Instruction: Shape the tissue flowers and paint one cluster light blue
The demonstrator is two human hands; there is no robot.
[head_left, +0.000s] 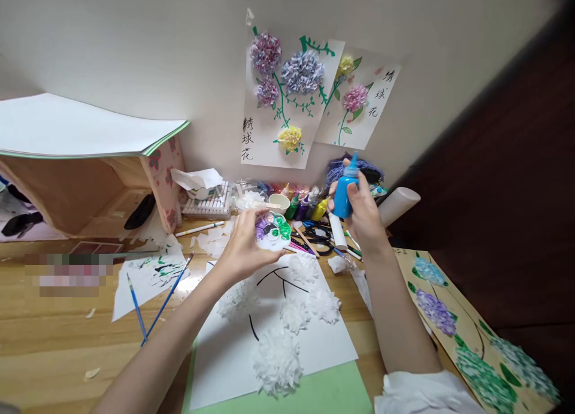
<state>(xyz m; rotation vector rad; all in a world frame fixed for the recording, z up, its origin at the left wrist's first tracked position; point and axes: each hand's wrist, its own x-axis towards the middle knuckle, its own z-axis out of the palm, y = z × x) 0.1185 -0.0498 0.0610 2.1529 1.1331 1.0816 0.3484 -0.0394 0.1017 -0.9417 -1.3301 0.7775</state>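
My left hand (245, 243) grips the rim of a round paint palette (275, 241), whose wells hold purple, green and black paint. Raised at the right, my right hand (365, 207) is wrapped round a blue paint bottle (344, 193) with its nozzle pointing up. Below both hands lies a white sheet (220, 366) with black drawn branches. On it sit several white paper flower clusters (278, 360), unpainted. Part of the palette is hidden behind my left fingers.
Two blue brushes (168, 297) lie on a paint-smeared paper (128, 300) at the left. Behind the palette stand a paper cup (279, 204) and a yellow paint bottle (320, 209). Black scissors (321, 237) lie near a white glue stick (338, 231). A finished flower picture (449, 300) is at the right.
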